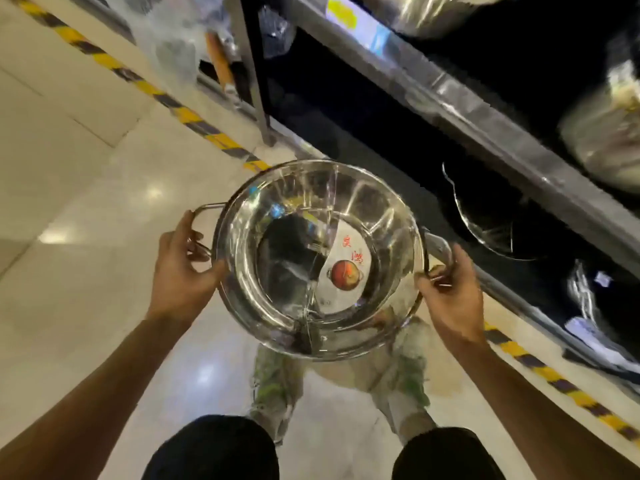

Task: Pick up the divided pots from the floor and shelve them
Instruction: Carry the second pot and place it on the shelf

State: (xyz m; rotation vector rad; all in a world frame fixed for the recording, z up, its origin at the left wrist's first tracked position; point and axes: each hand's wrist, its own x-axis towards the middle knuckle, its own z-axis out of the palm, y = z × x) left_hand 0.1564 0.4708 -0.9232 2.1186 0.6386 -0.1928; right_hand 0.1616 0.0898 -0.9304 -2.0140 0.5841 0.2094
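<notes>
Hands (pixel 183 268) (pixel 450 292) grip divided pot (pixel 318 258); red-character label (pixel 349 268) inside.

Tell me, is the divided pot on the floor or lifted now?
Lifted: the left hand and right hand hold the divided pot by its side handles above the floor.

A shiny steel divided pot (pixel 317 259) fills the centre of the frame, held above a pale floor (pixel 69 202) by the left hand (pixel 185 268) and right hand (pixel 450 292) gripping its side handles; dark shelving (pixel 485 126) crosses upper right.
</notes>
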